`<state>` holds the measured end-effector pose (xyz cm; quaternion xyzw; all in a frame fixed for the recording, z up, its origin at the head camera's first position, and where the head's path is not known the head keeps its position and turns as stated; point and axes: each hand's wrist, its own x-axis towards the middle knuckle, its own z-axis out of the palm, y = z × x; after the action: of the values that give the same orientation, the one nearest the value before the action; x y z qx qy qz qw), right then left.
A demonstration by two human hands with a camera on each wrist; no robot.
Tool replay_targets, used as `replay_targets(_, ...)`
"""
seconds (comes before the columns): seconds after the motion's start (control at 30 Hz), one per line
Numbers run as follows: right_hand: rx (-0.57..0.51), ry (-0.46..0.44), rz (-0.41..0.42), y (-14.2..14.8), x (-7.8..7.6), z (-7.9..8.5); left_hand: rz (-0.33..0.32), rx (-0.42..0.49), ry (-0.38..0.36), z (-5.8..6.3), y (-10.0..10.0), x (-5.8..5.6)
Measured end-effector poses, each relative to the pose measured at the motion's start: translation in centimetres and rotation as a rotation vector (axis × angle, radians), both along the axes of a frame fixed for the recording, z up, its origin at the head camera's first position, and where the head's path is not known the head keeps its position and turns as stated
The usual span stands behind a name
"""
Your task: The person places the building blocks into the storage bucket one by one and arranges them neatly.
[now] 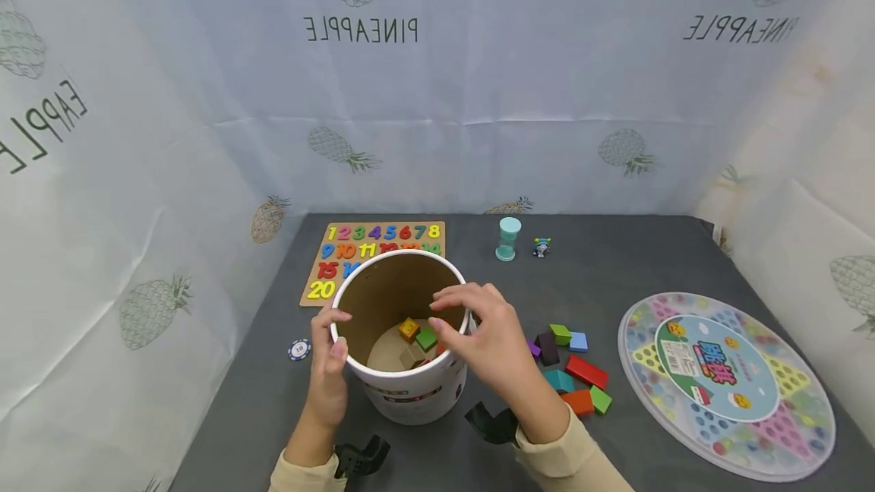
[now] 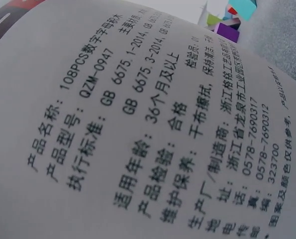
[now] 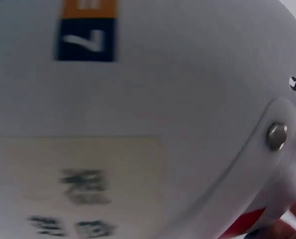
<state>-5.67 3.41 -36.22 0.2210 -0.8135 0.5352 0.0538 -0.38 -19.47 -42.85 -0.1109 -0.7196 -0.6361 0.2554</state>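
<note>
A tall white bucket (image 1: 403, 383) stands on the table, its open top tipped toward me. My left hand (image 1: 326, 374) grips the left side of its rim. Over the right side of the rim is my right hand (image 1: 488, 332), thumb and forefinger bent into the mouth with a gap between their tips. Down inside lie several blocks, among them an orange-yellow block (image 1: 409, 329), a green block (image 1: 426, 339) and a plain wooden block (image 1: 412, 357). Printed text covers the bucket wall (image 2: 138, 124) in the left wrist view; a handle rivet (image 3: 277, 136) shows in the right wrist view.
Loose blocks, including a red block (image 1: 586, 371), lie right of the bucket. Farther right is a round game board (image 1: 724, 386). Behind are a number board (image 1: 321, 268), an hourglass (image 1: 507, 239) and a small figurine (image 1: 541, 247). A poker chip (image 1: 298, 349) lies left.
</note>
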Motion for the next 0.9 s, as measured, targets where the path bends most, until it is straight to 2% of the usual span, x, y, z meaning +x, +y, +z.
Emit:
replay_targets(0.1, -0.105, 0.048, 0.037, 1.1, 0.9, 0.1, 0.016, 0.010, -0.020, -0.1, 0.1, -0.1)
replay_targets(0.2, -0.174, 0.166, 0.033, 3.0, 1.7, -0.6, 0.033, 0.009, -0.037, -0.1, -0.1, 0.1)
replay_targets(0.27, -0.137, 0.235, 0.020, 5.0, 1.7, -2.1, 0.027, 0.005, -0.033, -0.1, -0.2, 0.1)
replay_targets(0.33, -0.031, 0.248, -0.009, 7.5, 1.3, -3.9, 0.016, -0.002, -0.019, 0.1, -0.2, 0.0)
replay_targets(0.4, 0.117, 0.158, -0.041, 10.2, 1.0, -5.5, -0.001, -0.009, -0.003, 0.2, -0.2, -0.1)
replay_targets(0.53, 0.468, -0.187, -0.128, 14.5, 1.4, -8.0, -0.021, -0.013, 0.027, 0.4, -0.1, -0.2)
replay_targets(0.6, 0.591, -0.335, -0.138, 15.7, 1.7, -9.3, -0.025, -0.015, 0.033, 0.4, -0.1, -0.2)
replay_targets(0.67, 0.668, -0.419, -0.131, 16.4, 2.0, -10.5, -0.029, -0.018, 0.028, 0.4, 0.0, -0.3)
replay_targets(0.8, 0.711, -0.409, -0.153, 16.6, 2.5, -12.2, -0.021, -0.028, 0.036, 0.3, -0.1, -0.3)
replay_targets(0.9, 0.684, -0.351, -0.198, 16.3, 2.7, -12.3, -0.021, -0.030, 0.044, 0.2, 0.0, -0.3)
